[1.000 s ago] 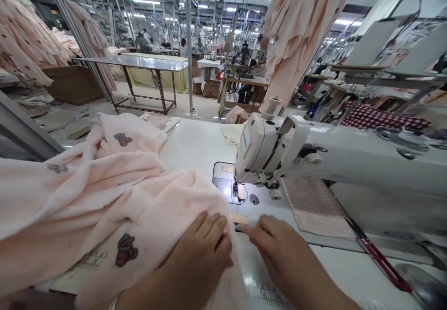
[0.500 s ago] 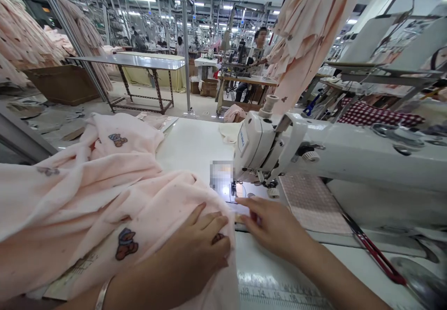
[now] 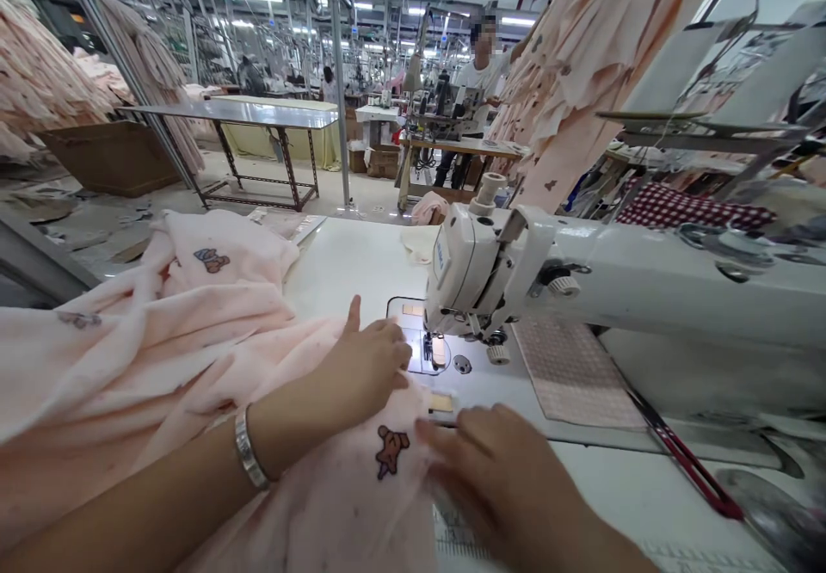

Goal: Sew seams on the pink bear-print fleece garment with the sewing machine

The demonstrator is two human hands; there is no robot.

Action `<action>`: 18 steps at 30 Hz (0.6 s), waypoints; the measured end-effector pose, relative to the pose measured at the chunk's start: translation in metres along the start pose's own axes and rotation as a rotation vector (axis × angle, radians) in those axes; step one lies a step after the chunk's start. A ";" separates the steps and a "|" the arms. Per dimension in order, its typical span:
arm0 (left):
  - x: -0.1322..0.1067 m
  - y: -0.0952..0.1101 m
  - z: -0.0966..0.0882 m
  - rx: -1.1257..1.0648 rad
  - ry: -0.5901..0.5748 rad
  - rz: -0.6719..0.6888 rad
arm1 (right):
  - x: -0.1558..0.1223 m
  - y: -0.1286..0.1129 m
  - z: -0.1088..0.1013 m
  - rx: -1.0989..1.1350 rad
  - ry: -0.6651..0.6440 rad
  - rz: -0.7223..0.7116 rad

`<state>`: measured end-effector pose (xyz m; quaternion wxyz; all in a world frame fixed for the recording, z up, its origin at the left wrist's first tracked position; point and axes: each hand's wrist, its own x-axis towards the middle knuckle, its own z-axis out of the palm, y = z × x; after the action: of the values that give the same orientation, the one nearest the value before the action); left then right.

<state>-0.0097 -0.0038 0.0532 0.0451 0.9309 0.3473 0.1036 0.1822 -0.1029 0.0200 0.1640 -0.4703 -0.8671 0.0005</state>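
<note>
A pale pink fleece fabric [image 3: 194, 341] with small bear prints lies heaped over the left of the white sewing table [image 3: 348, 263]. My left hand [image 3: 365, 366] rests on the fabric's edge just left of the needle, fingers curled and pressing the cloth down. My right hand [image 3: 496, 470] lies nearer to me, its fingers pinching the fabric's front edge beside a bear print [image 3: 391, 451]. The white sewing machine [image 3: 581, 280] stands to the right, its needle and presser foot [image 3: 429, 351] over the lit plate.
A pink gridded mat [image 3: 571, 371] lies under the machine arm. Pink garments [image 3: 581, 65] hang at the upper right and far left. A person [image 3: 481, 65] works at a table behind. A long metal table [image 3: 245, 117] stands in the aisle.
My left hand slid forward with the fabric's edge toward the needle. My right hand drew back from the needle plate to the fabric's near edge. A bear print now shows between the hands.
</note>
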 end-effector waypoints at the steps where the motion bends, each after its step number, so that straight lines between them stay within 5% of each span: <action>1: 0.003 0.001 -0.001 -0.015 -0.011 0.005 | -0.001 -0.008 0.004 0.017 -0.012 -0.071; 7: 0.012 0.009 0.012 -0.041 0.023 -0.022 | -0.012 -0.025 0.020 0.107 -0.036 -0.060; 11: -0.007 0.022 0.024 0.006 0.069 -0.021 | -0.010 0.000 0.014 0.139 -0.041 0.046; 14: -0.035 0.035 0.031 -0.040 0.027 0.016 | 0.004 0.026 0.012 0.051 -0.008 0.196; 18: -0.050 0.033 0.039 -0.145 -0.041 0.030 | 0.023 0.049 0.011 -0.001 -0.082 0.219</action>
<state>-0.0166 -0.0623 0.0120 0.1178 0.9323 0.3239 0.1098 0.2078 -0.0552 0.0085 0.1272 -0.5620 -0.8164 0.0374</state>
